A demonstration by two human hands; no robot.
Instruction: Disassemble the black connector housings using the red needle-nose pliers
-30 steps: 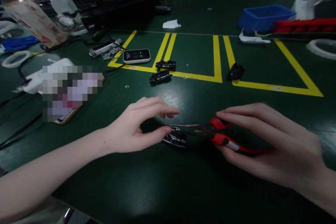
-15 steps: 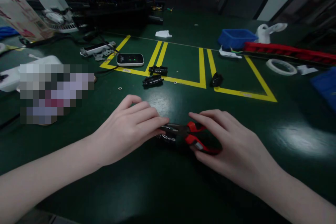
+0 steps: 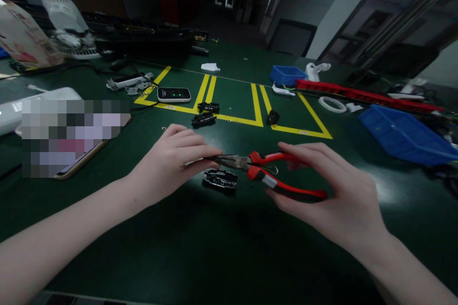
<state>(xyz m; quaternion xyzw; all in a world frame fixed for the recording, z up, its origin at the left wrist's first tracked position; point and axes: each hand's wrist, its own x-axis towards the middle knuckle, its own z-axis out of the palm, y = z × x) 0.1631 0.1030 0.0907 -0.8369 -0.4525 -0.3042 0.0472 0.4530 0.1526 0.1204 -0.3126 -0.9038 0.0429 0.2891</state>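
Observation:
My right hand (image 3: 322,176) grips the red handles of a pair of needle-nose pliers (image 3: 266,174), whose jaws point left. At the jaw tips, the fingers of my left hand (image 3: 179,157) are pinched together; whether they hold a small part or the tips themselves is hidden. Just below the jaws lies a black part with a silvery edge (image 3: 220,179) on the green table. Two similar black parts (image 3: 208,107) lie farther off by the yellow tape, and another dark piece (image 3: 273,117) sits to their right.
A phone (image 3: 89,152) and a white device (image 3: 46,105) lie at left. Beyond my hands is a small box with green lights (image 3: 174,95). Blue bins (image 3: 404,133), a tape roll (image 3: 332,104) and a red strip (image 3: 358,94) stand at right. Yellow tape (image 3: 300,132) marks the table.
The pliers now show more plainly above the black part, and their handles are spread wider with my right hand farther right. The view has tilted up and shifted right.

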